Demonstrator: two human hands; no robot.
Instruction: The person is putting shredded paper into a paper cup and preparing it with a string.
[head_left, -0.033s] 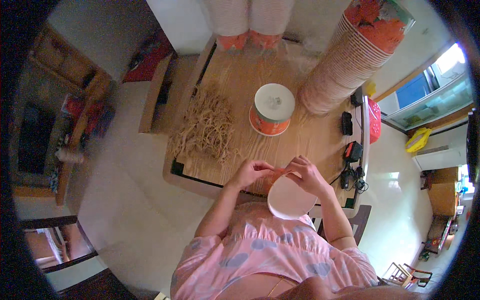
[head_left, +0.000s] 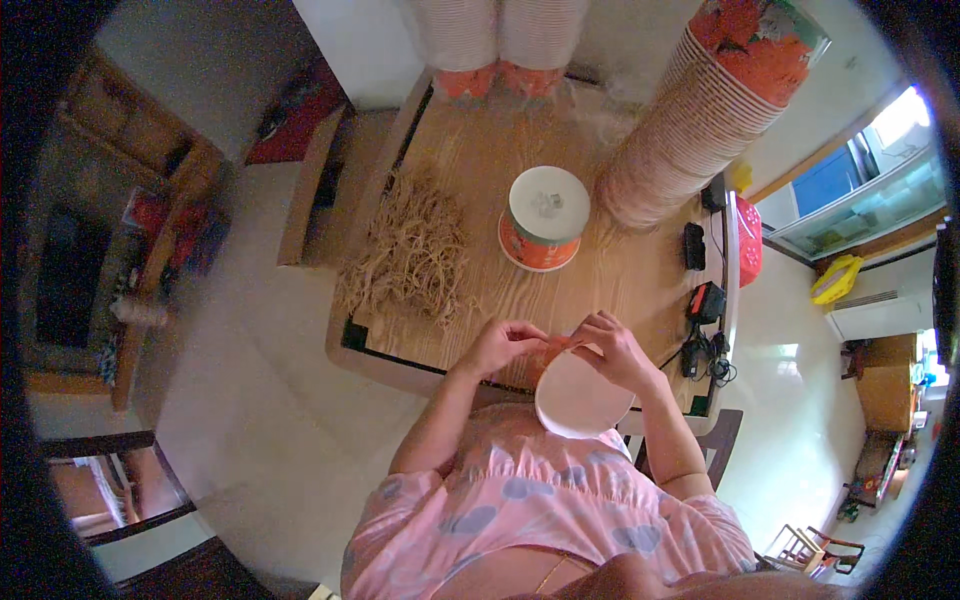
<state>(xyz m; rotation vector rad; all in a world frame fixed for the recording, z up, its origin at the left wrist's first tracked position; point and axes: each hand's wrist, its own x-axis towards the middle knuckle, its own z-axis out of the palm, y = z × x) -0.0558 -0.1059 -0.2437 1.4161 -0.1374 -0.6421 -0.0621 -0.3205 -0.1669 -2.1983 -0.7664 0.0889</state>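
A paper tub [head_left: 583, 397] with a white inside and an orange outer wall is tilted at the table's near edge, its mouth facing me. My right hand [head_left: 612, 352] grips its rim and side from the far right. My left hand [head_left: 508, 345] is closed in a pinch, fingertips at the tub's orange wall; what lies between them is too small to make out. Beyond my hands, an orange and green tub [head_left: 540, 245] stands upside down on the table, small clear pieces [head_left: 548, 204] on its white base. A loose heap of tan twine lengths [head_left: 415, 250] lies to the left.
A tall leaning stack of nested paper tubs [head_left: 690, 125] stands at the far right of the wooden table [head_left: 490, 150]. Two more stacks [head_left: 500, 40] stand at the back. Black chargers with cables [head_left: 705, 345], a black holder [head_left: 693, 247] and a red basket [head_left: 748, 240] line the right edge.
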